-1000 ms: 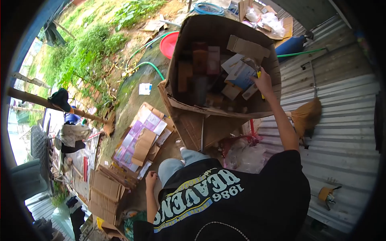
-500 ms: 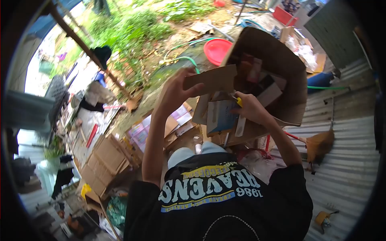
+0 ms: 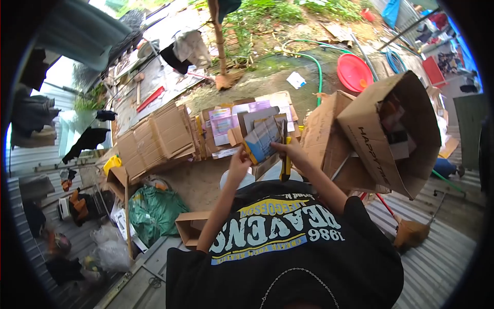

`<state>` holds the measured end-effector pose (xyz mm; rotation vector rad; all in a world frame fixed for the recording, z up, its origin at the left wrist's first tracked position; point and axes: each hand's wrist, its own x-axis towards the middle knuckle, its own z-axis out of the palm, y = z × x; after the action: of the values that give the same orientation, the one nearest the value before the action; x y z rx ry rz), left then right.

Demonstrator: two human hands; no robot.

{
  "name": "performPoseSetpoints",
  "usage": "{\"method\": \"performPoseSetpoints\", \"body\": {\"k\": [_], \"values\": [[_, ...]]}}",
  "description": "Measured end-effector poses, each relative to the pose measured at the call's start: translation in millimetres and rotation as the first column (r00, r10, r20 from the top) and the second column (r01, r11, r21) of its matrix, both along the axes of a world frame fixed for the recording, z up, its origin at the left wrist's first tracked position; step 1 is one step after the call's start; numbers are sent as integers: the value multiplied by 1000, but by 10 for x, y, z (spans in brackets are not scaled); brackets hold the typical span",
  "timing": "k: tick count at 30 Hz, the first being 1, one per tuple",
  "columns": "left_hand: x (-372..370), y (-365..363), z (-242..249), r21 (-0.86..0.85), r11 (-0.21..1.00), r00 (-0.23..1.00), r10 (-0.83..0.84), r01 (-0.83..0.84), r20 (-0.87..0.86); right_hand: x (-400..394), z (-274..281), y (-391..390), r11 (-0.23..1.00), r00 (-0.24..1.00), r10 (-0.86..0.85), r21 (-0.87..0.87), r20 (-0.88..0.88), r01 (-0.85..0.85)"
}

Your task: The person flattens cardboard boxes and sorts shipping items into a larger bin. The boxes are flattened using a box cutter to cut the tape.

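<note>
In front of my knees a small blue and white cardboard box (image 3: pixel 261 139) is tilted, its flaps spread at the top. My left hand (image 3: pixel 240 163) grips the lower left edge of this box, fingers closed. At the box's right side, my right hand (image 3: pixel 292 151) is closed around a yellow and black utility knife (image 3: pixel 286 165), with fingertips right at the cardboard. Behind the box lie flattened pink and white cartons (image 3: pixel 221 123). To the right, a large open carton (image 3: pixel 368 147) marked HAPPYTIME leans over with small boxes inside.
A stack of flattened brown cardboard (image 3: pixel 154 139) lies to the left. Nearer are a green plastic bag (image 3: pixel 154 212) and a small open carton (image 3: pixel 193 226). A red basin (image 3: pixel 355 73) and a green hose (image 3: pixel 320 77) are at the back right. A wooden post (image 3: pixel 217 41) stands ahead.
Both hands have moved left, away from the large carton, bringing the blue box in front of my knees. My left hand has let go of a brown cardboard piece and now grips the box.
</note>
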<state>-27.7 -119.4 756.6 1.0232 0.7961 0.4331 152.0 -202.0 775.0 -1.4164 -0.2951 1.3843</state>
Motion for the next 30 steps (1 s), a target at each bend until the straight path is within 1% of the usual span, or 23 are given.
{"method": "performPoseSetpoints", "body": {"k": [1,2,4,5,6,7,8,9,10,12,13,14,16,17,19,20,22,23,24,25,26,28,30], "values": [[-117,-21,-145,91,995,999,-33,34,-13,-126,-247,31,1000,997,10,0,-72,-10],[-244,8,-182,89,996,1000,-15,17,-17,-237,-300,62,1000,997,28,-3,-76,-28],[-512,96,-264,-109,986,986,-137,127,-96,-451,-412,97,994,957,34,-93,-288,-64],[-648,148,-378,-138,970,966,-218,199,-139,-551,-516,95,986,930,42,-136,-364,-97],[-775,129,-601,-142,972,967,-209,188,-146,-643,-636,122,984,927,50,-138,-371,-108],[-904,57,-869,-19,966,945,-256,258,-205,-731,-762,129,982,892,48,-144,-449,-125],[-964,42,-919,98,938,917,-296,332,-268,-810,-813,166,979,851,43,-150,-523,-141],[-1021,43,-969,76,913,885,-363,400,-292,-885,-867,221,971,876,66,-170,-478,-167],[-1074,43,-1019,71,914,884,-362,398,-296,-932,-922,284,970,873,67,-172,-483,-170],[-1169,51,-1082,-193,954,936,-271,230,-224,-989,-1018,451,967,889,83,-180,-450,-182],[-1233,56,-1121,-226,961,941,-215,157,-260,-1014,-1077,518,966,887,81,-184,-455,-183],[-1272,71,-1138,-235,959,940,-218,156,-263,-1037,-1134,562,961,898,107,-188,-428,-204],[-1331,78,-1174,-206,978,981,-65,27,-183,-1076,-1229,616,952,905,129,-205,-405,-228],[-1340,69,-1182,-218,976,980,-65,23,-186,-1086,-1233,634,946,898,140,-210,-418,-245],[-1359,83,-1181,-237,967,965,33,-97,-260,-1098,-1224,662,941,890,138,-222,-434,-255],[-1389,104,-1225,-241,966,965,33,-98,-262,-1096,-1255,660,940,889,137,-225,-436,-256],[-1428,174,-1312,-77,978,874,136,-193,-467,-1049,-1330,659,961,930,18,-251,-368,-118],[-1456,203,-1330,-78,978,875,134,-191,-465,-1003,-1358,673,963,946,-34,-265,-323,-56],[-1486,237,-1351,-66,951,859,241,-302,-452,-942,-1395,705,963,946,-34,-264,-321,-55],[-1523,274,-1380,-55,911,829,346,-409,-440,-880,-1449,747,964,967,-57,-267,-248,-12],[-1567,309,-1390,-55,911,828,345,-409,-442,-830,-1531,787,963,981,-82,-268,-176,32],[-1686,356,-1405,-109,858,813,426,-502,-398,-756,-1837,941,972,981,-97,-229,-170,56],[-1868,334,-1505,-91,867,811,414,-489,-413,-732,-2248,1144,967,993,-72,-252,-98,45]]}}
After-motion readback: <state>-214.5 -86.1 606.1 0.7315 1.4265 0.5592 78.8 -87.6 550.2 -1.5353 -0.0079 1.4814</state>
